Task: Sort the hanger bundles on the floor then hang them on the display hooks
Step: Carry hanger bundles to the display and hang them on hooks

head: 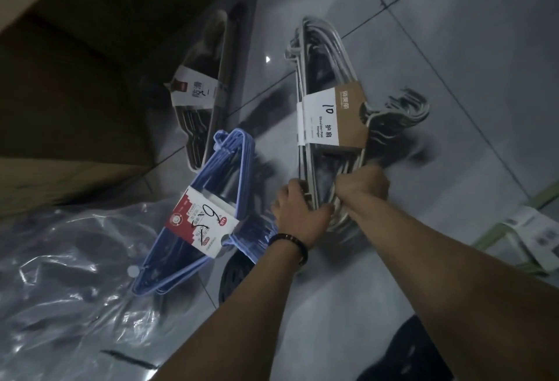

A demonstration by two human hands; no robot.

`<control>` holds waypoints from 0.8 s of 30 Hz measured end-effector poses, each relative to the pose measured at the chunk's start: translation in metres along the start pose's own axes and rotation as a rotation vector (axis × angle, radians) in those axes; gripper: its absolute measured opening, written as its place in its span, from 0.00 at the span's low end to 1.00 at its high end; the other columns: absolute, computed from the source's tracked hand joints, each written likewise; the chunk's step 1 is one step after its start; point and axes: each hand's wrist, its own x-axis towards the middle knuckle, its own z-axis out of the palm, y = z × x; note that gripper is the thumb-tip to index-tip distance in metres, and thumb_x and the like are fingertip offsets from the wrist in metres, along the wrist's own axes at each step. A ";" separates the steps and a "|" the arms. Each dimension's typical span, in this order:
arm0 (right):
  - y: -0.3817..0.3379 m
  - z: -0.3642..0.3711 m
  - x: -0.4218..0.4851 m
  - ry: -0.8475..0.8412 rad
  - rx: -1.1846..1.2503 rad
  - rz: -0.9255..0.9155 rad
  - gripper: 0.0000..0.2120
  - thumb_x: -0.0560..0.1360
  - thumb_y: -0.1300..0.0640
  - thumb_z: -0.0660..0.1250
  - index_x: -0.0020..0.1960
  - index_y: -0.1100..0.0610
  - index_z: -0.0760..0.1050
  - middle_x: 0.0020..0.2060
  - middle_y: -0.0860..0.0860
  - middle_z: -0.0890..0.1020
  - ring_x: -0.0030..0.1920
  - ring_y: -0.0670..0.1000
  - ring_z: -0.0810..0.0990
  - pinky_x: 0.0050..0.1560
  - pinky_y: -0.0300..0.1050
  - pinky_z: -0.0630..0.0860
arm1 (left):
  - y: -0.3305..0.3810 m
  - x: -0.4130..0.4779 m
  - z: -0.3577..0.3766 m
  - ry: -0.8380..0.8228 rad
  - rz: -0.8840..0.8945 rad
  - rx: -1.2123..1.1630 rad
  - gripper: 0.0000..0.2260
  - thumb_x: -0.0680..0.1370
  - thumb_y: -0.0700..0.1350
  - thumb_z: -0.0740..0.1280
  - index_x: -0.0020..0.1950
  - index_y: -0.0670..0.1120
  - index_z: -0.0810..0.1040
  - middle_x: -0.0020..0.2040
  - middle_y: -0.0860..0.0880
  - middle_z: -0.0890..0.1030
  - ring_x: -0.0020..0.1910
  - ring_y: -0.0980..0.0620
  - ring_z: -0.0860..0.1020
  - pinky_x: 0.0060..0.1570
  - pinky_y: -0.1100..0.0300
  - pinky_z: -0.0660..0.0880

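On the grey tiled floor (453,48), head view: the left hand (298,214) and right hand (363,185) both have fingers clamped on the near end of the grey plastic hanger bundle with a brown-and-white paper sleeve (329,114). Left of it lie the blue wire hanger bundle (211,199) and, beyond, a dark hanger bundle (202,90) beside a brown cardboard box (75,78).

Dim light falls on glossy grey floor tiles (453,48), with a brown cardboard box (75,93) at left.

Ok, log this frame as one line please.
stage: sorting on floor | both hands: left hand, right hand gripping grey hanger bundle | blue hanger bundle beside | none hung
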 end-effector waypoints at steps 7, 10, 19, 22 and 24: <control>0.033 -0.047 0.000 -0.112 0.058 -0.037 0.08 0.72 0.60 0.70 0.49 0.62 0.82 0.45 0.59 0.86 0.46 0.62 0.85 0.42 0.46 0.77 | 0.017 0.011 -0.024 -0.090 -0.231 -0.444 0.36 0.61 0.72 0.72 0.55 0.44 0.80 0.51 0.45 0.84 0.45 0.46 0.81 0.49 0.48 0.80; 0.048 -0.067 -0.003 -0.183 0.162 0.017 0.09 0.66 0.64 0.73 0.46 0.62 0.83 0.42 0.58 0.86 0.41 0.59 0.85 0.43 0.51 0.84 | 0.033 0.013 -0.030 -0.255 -0.283 -0.326 0.43 0.66 0.75 0.71 0.68 0.43 0.79 0.63 0.42 0.81 0.50 0.46 0.81 0.51 0.46 0.82; 0.078 -0.101 -0.006 -0.270 0.004 -0.108 0.10 0.70 0.56 0.76 0.49 0.59 0.84 0.45 0.55 0.86 0.46 0.58 0.85 0.52 0.53 0.84 | 0.050 -0.015 0.006 -0.464 -0.326 -0.574 0.31 0.74 0.72 0.66 0.65 0.51 0.83 0.56 0.43 0.87 0.52 0.43 0.85 0.52 0.49 0.82; 0.089 -0.107 -0.009 -0.290 -0.015 -0.149 0.09 0.71 0.55 0.75 0.49 0.57 0.84 0.46 0.54 0.86 0.48 0.58 0.84 0.51 0.50 0.83 | 0.053 -0.025 0.019 -0.433 -0.152 -0.602 0.27 0.72 0.67 0.70 0.66 0.54 0.80 0.54 0.52 0.87 0.49 0.52 0.87 0.43 0.57 0.83; 0.099 -0.112 -0.012 -0.297 -0.023 -0.166 0.06 0.70 0.57 0.74 0.46 0.56 0.85 0.43 0.53 0.86 0.46 0.57 0.84 0.49 0.50 0.82 | 0.060 -0.029 0.026 -0.402 -0.103 -0.551 0.20 0.74 0.57 0.76 0.64 0.53 0.81 0.52 0.53 0.88 0.46 0.56 0.87 0.44 0.57 0.84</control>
